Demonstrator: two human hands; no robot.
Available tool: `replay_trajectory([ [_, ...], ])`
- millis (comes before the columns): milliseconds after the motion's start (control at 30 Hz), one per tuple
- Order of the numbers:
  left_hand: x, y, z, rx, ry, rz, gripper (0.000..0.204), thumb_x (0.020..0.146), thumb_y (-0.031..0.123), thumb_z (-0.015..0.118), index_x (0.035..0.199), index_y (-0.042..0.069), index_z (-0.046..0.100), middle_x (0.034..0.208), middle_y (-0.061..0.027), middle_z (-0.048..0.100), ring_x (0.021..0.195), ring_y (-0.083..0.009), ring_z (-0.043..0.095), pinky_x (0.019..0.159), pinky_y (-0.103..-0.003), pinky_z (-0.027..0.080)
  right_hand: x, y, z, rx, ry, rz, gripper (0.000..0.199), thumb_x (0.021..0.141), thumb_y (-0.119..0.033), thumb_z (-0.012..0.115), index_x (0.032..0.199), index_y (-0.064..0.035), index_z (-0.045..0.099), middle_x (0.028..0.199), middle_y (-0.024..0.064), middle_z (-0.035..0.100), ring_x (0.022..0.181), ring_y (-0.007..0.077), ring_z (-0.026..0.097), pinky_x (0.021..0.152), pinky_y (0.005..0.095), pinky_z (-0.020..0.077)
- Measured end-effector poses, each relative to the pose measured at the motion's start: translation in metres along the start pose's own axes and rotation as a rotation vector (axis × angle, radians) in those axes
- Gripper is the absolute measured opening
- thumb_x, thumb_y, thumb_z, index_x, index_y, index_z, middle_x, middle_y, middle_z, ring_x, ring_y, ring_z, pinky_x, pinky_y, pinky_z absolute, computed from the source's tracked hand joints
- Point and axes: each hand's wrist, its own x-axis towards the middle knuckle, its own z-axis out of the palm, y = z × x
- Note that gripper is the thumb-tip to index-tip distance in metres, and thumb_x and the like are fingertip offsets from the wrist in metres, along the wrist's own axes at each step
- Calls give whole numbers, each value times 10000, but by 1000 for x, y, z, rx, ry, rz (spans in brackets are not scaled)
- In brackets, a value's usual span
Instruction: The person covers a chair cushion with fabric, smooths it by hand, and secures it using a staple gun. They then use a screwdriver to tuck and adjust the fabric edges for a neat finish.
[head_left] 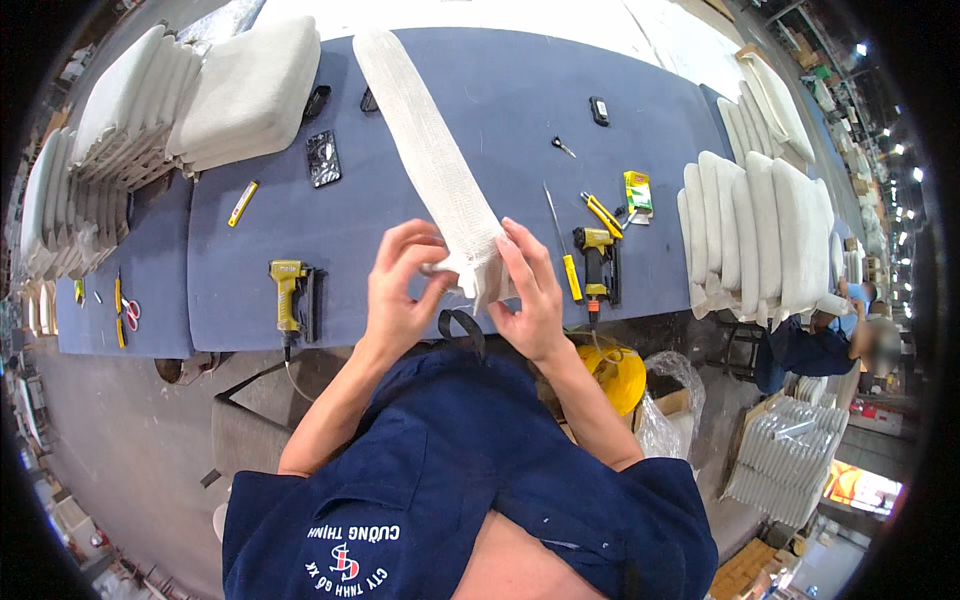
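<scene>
A long, narrow padded strip covered in white woven fabric (425, 135) lies over the blue table (400, 210), its near end at the front edge. My left hand (405, 285) pinches the fabric at the left corner of that end, thumb and fingers closed. On the opposite side, my right hand (532, 295) grips the edge with fingers on top and thumb below. Loose cloth bunches and hangs between both hands. A dark strap loop (461, 325) shows just beneath it. The strip's underside is hidden.
Staple guns lie left (288, 298) and right (595, 262). Near the right one are a yellow-handled screwdriver (571, 275), a utility knife (602, 215) and a yellow-green box (638, 195). White cushions stand stacked left (245, 95) and right (760, 230). A yellow helmet-like object (615, 378) sits below the table edge.
</scene>
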Motion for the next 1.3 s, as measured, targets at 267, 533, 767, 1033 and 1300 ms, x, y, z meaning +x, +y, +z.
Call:
replay_trajectory([
  [267,-28,7,32,-496,130,-343,94,1043,12,612,1116,34,557,1042,-7,569,933,-95,548,783,-267,478,35,-22,-26,21,70,-65,363,796,37,655,1144,-21,738,1076,129,715,1020,358,687,854,425,569],
  [533,3,5,53,-372,127,-363,113,1091,90,408,1074,42,509,919,-32,516,853,-114,486,768,-307,454,71,-21,-32,296,-160,430,70,1000,-56,574,997,9,599,915,203,642,850,381,659,759,411,513],
  [767,89,-9,3,-293,-508,-314,220,923,199,615,1023,34,509,876,-79,568,797,-136,514,716,-338,473,102,6,-62,289,-431,381,386,899,-207,822,1082,-52,519,944,128,624,881,259,622,828,373,509],
  [1033,64,-2,-3,152,-545,-150,591,822,133,893,1154,40,413,961,-244,698,947,-472,719,748,-470,556,91,-15,-45,186,-414,380,401,819,-202,886,988,-20,571,952,181,672,878,422,668,756,456,517],
  [1300,55,1,2,164,-426,-80,386,808,78,870,949,38,513,795,-193,679,771,-416,722,619,-436,539,81,-13,-36,42,-342,315,223,768,-66,765,818,-23,551,773,172,614,740,415,637,645,482,478],
])
